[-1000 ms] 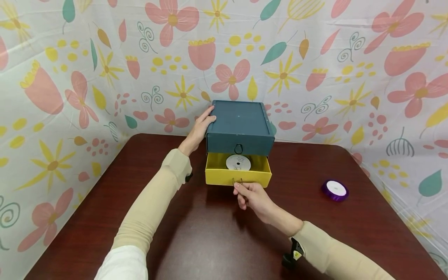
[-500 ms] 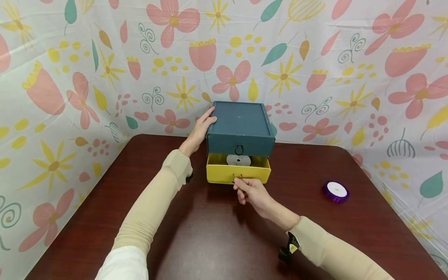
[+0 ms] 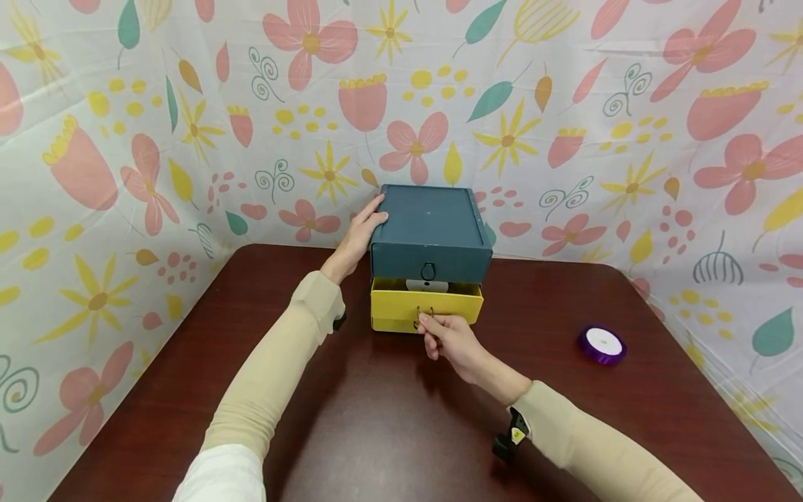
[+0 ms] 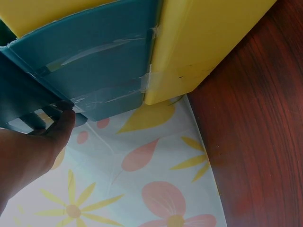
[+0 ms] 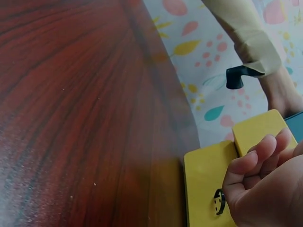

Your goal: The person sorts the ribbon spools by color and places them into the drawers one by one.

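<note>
A small chest of drawers (image 3: 429,216) has a blue top section above two yellow drawers. My left hand (image 3: 357,240) rests against its upper left edge, fingers extended along the top rim. The upper yellow drawer (image 3: 395,304) stands partly pulled out. My right hand (image 3: 458,348) pinches the dark ring pull (image 3: 431,311) on its front between thumb and forefinger. Inside that drawer, the top of a white disc (image 3: 417,286) with a dark centre hole shows above the front panel. The bottom yellow drawer (image 5: 203,179) sits farther back, its black pull (image 5: 219,202) beside my right hand.
A roll of purple ribbon (image 3: 602,345) with a white centre lies on the right of the dark brown table (image 3: 376,432). A flower-patterned cloth (image 3: 564,104) hangs close behind the chest and along both sides.
The upper yellow drawer has slid back toward the chest, with my right hand moving along on its pull. Less of the white disc shows. The left hand stays in place.
</note>
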A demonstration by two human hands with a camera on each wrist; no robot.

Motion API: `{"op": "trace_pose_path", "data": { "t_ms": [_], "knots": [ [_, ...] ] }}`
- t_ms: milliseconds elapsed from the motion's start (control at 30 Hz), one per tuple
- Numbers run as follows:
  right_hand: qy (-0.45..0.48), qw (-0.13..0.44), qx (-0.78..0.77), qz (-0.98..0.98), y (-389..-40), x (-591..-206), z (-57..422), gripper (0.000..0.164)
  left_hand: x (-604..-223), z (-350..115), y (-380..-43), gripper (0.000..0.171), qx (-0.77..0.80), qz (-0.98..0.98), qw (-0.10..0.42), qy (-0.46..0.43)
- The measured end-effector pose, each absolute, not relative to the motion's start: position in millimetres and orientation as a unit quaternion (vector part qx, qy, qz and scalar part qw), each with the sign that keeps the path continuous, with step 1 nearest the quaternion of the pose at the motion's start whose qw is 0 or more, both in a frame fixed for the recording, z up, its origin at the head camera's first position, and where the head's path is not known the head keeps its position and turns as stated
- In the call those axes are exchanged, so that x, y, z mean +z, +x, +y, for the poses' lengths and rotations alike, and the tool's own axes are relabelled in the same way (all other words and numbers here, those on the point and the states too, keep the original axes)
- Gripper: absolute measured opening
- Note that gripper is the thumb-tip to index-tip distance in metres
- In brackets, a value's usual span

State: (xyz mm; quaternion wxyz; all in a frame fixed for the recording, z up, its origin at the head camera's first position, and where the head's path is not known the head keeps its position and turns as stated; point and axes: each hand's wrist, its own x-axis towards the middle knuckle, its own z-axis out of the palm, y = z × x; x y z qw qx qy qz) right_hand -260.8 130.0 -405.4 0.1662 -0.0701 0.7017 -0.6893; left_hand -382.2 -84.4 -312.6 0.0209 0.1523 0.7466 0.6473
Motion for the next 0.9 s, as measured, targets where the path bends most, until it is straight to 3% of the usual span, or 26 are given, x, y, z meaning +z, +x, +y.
{"op": "trace_pose_path", "data": {
  "t_ms": [233, 633, 900],
  "knots": [
    [-0.071, 0.163, -0.694, 0.698, -269.0, -406.4, 129.1, 0.034, -299.0, -84.6, -367.5, 0.057, 0.654, 0.740, 0.035, 0.153],
    [-0.069, 0.148, -0.689, 0.706, -288.6, -403.4, 121.0, 0.038, -317.4, -90.1, -384.0, 0.057, 0.647, 0.747, -0.003, 0.150],
    [-0.058, 0.147, -0.689, 0.707, -290.8, -401.7, 125.4, 0.037, -317.2, -87.6, -386.5, 0.056, 0.644, 0.750, 0.014, 0.148]
  ]
}}
